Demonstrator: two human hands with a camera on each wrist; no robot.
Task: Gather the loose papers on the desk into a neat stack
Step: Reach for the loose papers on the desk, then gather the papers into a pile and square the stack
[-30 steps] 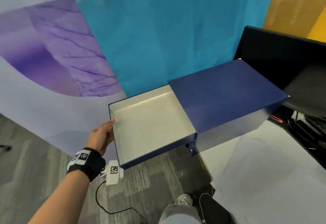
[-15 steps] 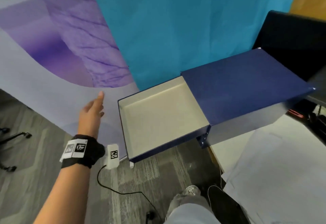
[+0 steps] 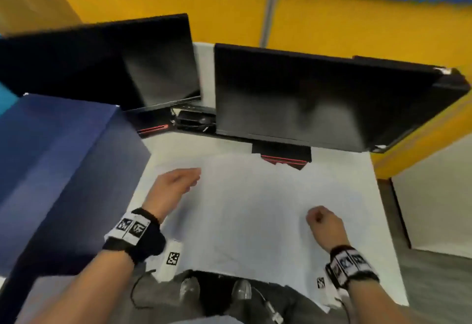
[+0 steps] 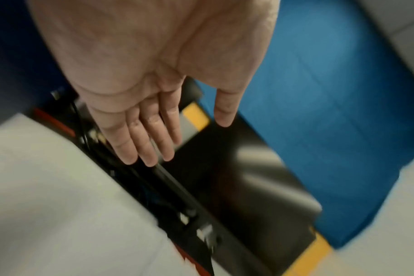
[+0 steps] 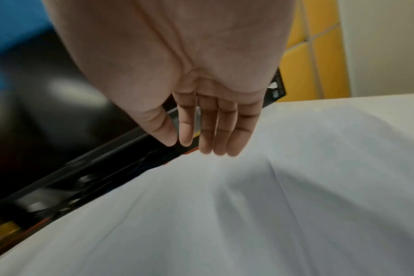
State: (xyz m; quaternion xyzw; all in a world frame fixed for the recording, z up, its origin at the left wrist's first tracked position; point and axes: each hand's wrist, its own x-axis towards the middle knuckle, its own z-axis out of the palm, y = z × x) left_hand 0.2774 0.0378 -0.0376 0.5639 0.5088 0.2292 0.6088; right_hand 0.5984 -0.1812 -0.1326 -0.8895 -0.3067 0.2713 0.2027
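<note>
The papers [image 3: 255,208] lie spread on the white desk [image 3: 362,170] below the monitors [image 3: 306,99]. I think they are thin, floppy and slippery; I would slide their edges together. Before, my left hand [image 3: 171,185] was by the blue box [image 3: 51,145]. Now it hovers flat. My right hand [image 3: 323,224] hangs loose, holding nothing.

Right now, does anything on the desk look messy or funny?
Yes. The white papers lie spread loosely over the desk, overlapping at angles, not stacked. Some hang over the front edge near the person's knees. Both hands, left hand and right hand, are above them, holding nothing.
</note>
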